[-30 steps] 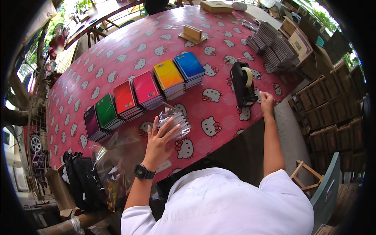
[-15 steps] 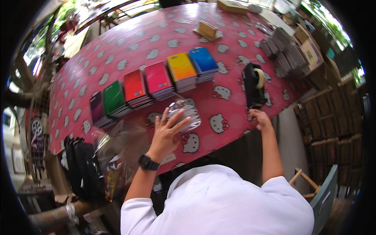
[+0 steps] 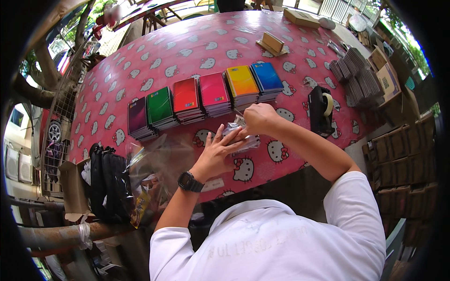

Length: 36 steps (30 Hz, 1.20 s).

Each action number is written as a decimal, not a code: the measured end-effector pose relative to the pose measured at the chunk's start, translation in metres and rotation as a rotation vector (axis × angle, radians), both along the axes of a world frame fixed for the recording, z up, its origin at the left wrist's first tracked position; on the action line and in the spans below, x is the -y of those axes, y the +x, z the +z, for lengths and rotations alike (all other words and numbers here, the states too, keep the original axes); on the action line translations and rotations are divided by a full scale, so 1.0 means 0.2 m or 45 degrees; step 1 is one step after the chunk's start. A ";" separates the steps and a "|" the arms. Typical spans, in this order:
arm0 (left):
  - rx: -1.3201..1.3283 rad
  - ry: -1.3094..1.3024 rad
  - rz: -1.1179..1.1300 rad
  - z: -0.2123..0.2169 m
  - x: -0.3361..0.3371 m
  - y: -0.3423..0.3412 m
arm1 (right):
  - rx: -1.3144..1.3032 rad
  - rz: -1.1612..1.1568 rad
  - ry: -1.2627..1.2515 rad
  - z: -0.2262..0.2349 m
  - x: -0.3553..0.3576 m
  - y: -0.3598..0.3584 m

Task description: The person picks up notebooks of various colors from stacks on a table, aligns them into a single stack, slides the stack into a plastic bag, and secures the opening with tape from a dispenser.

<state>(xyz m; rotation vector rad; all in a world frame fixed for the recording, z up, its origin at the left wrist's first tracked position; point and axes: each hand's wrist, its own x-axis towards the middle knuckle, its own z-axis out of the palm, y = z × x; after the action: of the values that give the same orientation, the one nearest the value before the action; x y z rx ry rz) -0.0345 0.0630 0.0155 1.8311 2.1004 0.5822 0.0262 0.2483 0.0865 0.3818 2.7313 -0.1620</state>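
Observation:
A small bundle wrapped in clear plastic (image 3: 251, 142) lies on the table close to me. My left hand (image 3: 218, 153), wearing a black watch, rests on it with fingers spread. Over the bundle's far edge my right hand (image 3: 260, 119) is closed, its fingertips pressed together at the plastic; whatever they pinch is hidden. Just beyond stands a row of spiral notebook stacks: purple (image 3: 139, 116), green (image 3: 160, 105), red (image 3: 186, 93), pink (image 3: 214, 88), yellow (image 3: 242, 80) and blue (image 3: 267, 76). A black tape dispenser (image 3: 317, 112) with a pale roll sits to the right.
The table (image 3: 178, 58) has a pink patterned cover. Grey stacked bundles (image 3: 356, 77) and a cardboard box (image 3: 388, 79) occupy its right end. A wooden block stand (image 3: 273, 43) is farther back. At left are clear plastic bags (image 3: 161, 157) and a black bag (image 3: 105, 187).
My right hand has moved left from the tape dispenser's near end to the plastic-wrapped bundle. My left hand stays on the bundle. The whole view has shifted slightly.

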 end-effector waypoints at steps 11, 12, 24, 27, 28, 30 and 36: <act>0.672 0.757 0.547 -0.13 0.00 -0.07 | -0.803 -0.202 -0.722 -0.35 -0.24 0.35; 0.757 0.607 0.541 -0.14 -0.04 -0.07 | -0.797 -0.303 -0.932 -0.41 -0.22 0.36; 0.789 0.730 0.608 -0.12 -0.06 -0.09 | -0.728 -0.324 -1.601 -0.41 -0.11 0.22; 0.510 0.836 0.489 -0.15 -0.13 -0.05 | -1.019 -0.118 -1.440 -0.39 -0.07 0.14; 0.534 0.930 0.497 -0.10 -0.15 -0.05 | -1.067 -0.124 -1.641 -0.34 -0.08 0.15; 0.565 1.121 0.507 0.01 -0.17 -0.05 | -1.167 -0.134 -2.048 -0.23 -0.09 0.15; 1.648 0.283 0.314 -0.18 -0.08 -0.08 | -0.636 -0.140 -1.499 -0.43 -0.15 0.18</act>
<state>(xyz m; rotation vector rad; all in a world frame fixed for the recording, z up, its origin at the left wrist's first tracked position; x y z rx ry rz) -0.0513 0.0796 -0.0195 0.7608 1.3187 1.5539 0.0626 0.2792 0.0006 0.1319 2.4661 -1.9538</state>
